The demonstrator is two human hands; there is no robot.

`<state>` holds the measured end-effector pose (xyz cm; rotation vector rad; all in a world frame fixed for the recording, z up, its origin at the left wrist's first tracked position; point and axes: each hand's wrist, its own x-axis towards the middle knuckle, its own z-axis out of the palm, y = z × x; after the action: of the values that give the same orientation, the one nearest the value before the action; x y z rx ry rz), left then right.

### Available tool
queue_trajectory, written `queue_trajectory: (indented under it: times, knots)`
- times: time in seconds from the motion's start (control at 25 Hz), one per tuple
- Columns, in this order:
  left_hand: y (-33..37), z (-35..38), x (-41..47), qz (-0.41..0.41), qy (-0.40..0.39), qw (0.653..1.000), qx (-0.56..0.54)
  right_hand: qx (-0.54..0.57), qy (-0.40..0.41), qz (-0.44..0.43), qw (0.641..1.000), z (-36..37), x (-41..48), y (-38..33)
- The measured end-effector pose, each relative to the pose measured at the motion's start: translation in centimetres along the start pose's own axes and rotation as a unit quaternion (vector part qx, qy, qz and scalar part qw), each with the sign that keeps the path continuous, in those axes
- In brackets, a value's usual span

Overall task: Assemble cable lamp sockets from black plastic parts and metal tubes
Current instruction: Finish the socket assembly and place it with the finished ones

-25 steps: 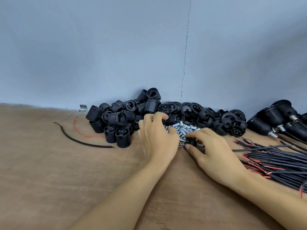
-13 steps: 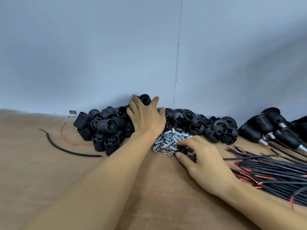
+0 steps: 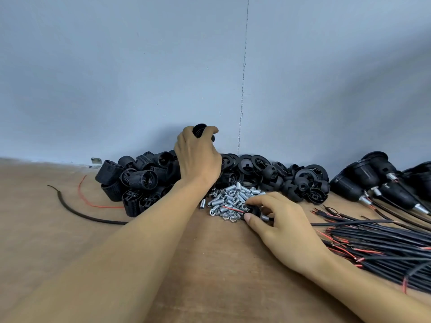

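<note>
Lying leftmost on the brown wooden tabletop (image 3: pixel 210 264) are a black cable offcut (image 3: pixel 77 212) and a heap of ribbed socket shells (image 3: pixel 140 180) against the blue-grey wall (image 3: pixel 140 66). The left hand (image 3: pixel 198 157) reaches over that heap, fingers curled round one black shell (image 3: pixel 200 130) held above it. Right of the silver metal tubes (image 3: pixel 233 198), the right hand (image 3: pixel 282 226) pinches a small black part (image 3: pixel 254 209), beside the cable bundle (image 3: pixel 377 243) and finished sockets (image 3: pixel 373 180).
</note>
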<state>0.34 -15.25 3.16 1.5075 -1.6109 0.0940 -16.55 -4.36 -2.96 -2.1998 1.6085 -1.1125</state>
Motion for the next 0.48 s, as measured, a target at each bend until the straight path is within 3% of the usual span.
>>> queue_trajectory:
  times: [0.2, 0.48]
  knots:
    - [2.1, -0.3, -2.9, 0.062, 0.027, 0.988, -0.135, -0.024, 0.011, 0.010, 1.000, -0.3, -0.1, 0.1]
    - [3.1, -0.6, -11.6, -0.018, -0.084, 0.928, -0.362, -0.062, 0.034, 0.015, 0.997, -3.1, 0.1, 0.3]
